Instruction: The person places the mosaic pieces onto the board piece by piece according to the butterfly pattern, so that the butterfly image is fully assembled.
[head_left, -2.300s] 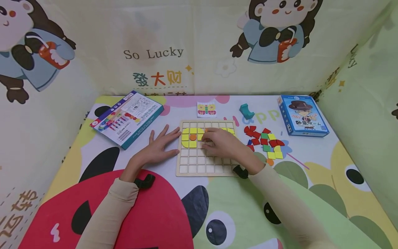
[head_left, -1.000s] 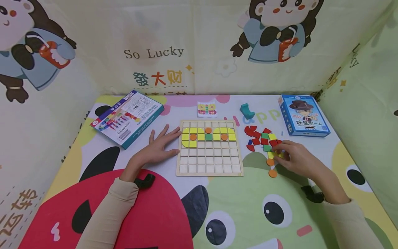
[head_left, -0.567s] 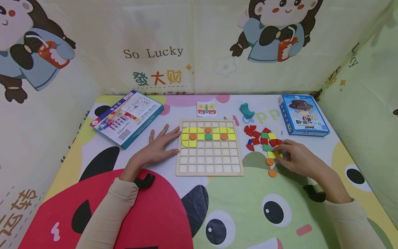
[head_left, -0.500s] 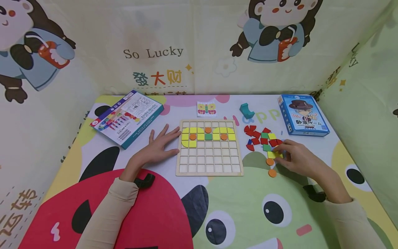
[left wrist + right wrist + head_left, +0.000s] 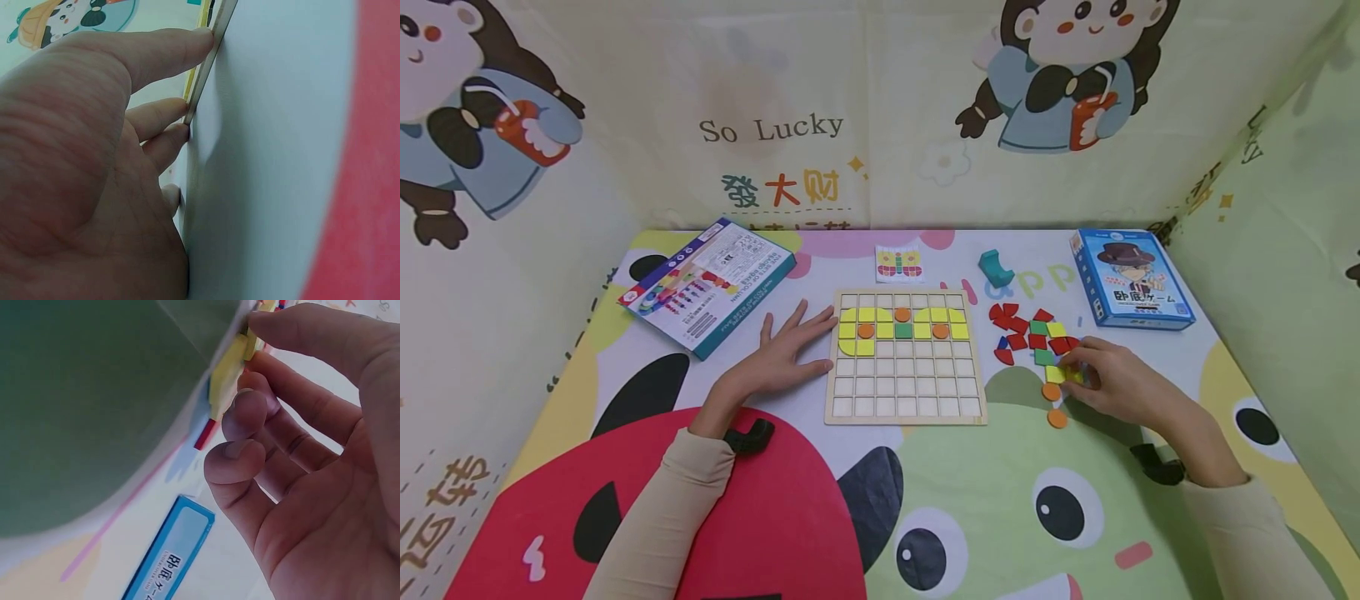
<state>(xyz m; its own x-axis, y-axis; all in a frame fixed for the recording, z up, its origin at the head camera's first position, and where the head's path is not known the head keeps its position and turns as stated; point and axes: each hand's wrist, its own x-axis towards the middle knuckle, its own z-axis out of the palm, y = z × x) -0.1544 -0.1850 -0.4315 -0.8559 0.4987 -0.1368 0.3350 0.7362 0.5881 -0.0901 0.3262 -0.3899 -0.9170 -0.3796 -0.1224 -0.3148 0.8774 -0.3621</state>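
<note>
My left hand (image 5: 786, 354) lies with fingers spread, its fingertips and thumb touching the left edge of a wooden grid board (image 5: 905, 421). Yellow tiles (image 5: 847, 331), orange discs (image 5: 866, 331) and one green square tile (image 5: 903, 331) fill some upper cells. To the right of the board, my right hand (image 5: 1116, 379) is over a cluster of loose tiles. In the right wrist view its thumb and index finger pinch a yellow tile (image 5: 252, 344), while another yellow tile (image 5: 226, 378) lies beside it. The other fingers curl loosely. Part of the cluster is hidden under the hand.
Behind the board lies a butterfly pattern card (image 5: 898, 264), with a teal block (image 5: 996, 269) to its right. A blue game box (image 5: 1131, 279) stands back right and a flat box (image 5: 707, 287) back left. Loose red tiles (image 5: 1017, 342) and an orange disc (image 5: 1057, 418) lie nearby.
My right hand has moved from over the board to the loose tiles on the right, uncovering an orange disc and a green tile in the grid. For the last second both hands have stayed nearly still.
</note>
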